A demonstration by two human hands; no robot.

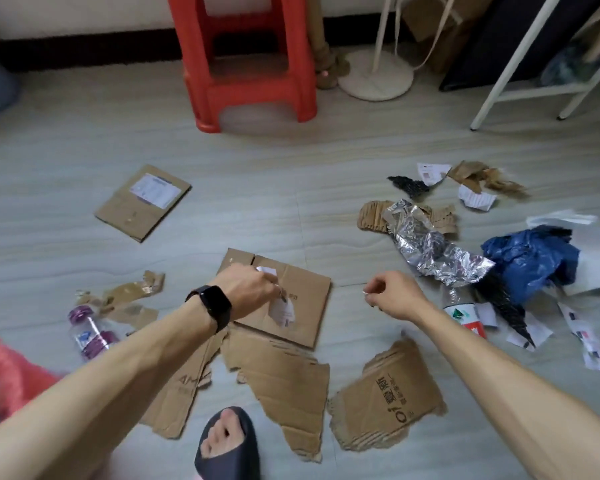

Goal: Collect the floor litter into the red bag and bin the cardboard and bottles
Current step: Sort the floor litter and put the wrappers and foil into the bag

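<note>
While litter lies scattered over the grey floor (291,150), the head view lists as follows.

- Left hand (246,285), black watch at the wrist. Grip closed in a pinch on a small white paper scrap (266,271), above the flattened brown cardboard panel (302,306).
- Right hand (392,294), fingers curled. Whether the grip holds anything cannot be told.
- Translucent red plastic bag (4,372), lower left edge, beside the left forearm and well apart from most litter.
- Clear plastic bottle with purple cap (90,332), lying near the bag.
- Second clear bottle with green-and-red label (465,315), just beside the right forearm.
- Crumpled silver foil (430,244), crumpled blue plastic sack (530,261) and torn white paper slips (534,330), all on the right side.

Handling note, as a judgement: gather the light scraps first and carry each handful fully over the bag's mouth before letting go. Cardboard and bottles are best kept for the bin.
</note>
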